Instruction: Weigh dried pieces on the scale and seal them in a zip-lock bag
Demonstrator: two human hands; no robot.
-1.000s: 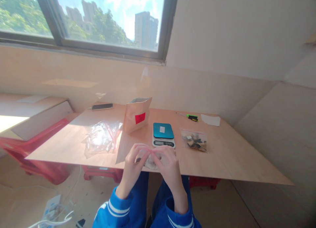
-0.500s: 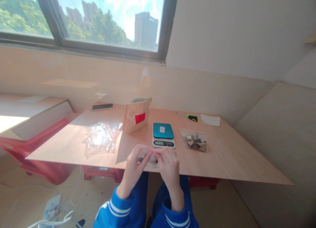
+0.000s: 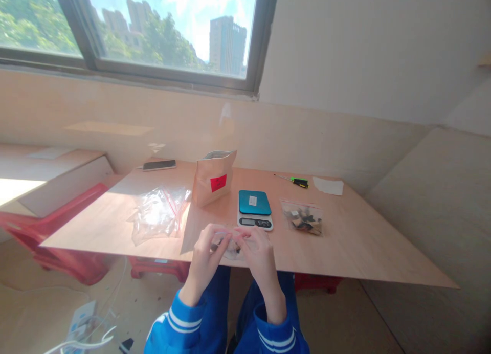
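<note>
Wood table [image 3: 356, 251] sat under a big window. Left hand [image 3: 205, 251] & right hand [image 3: 258, 251] were both pinched shut on a small clear bag [image 3: 231, 246], fingers curled tight along its top edge. Bag hung between the 2 hands, at the table's near edge, just in front of the blue scale [image 3: 254, 203].

Both forearms, in blue sleeves with white stripes at the cuffs, rise side by side from below. The left hand [image 3: 206, 251] and right hand [image 3: 259, 250] meet at their fingertips, fingers curled inward in a pinching grip, wrists bent slightly toward each other.
</note>
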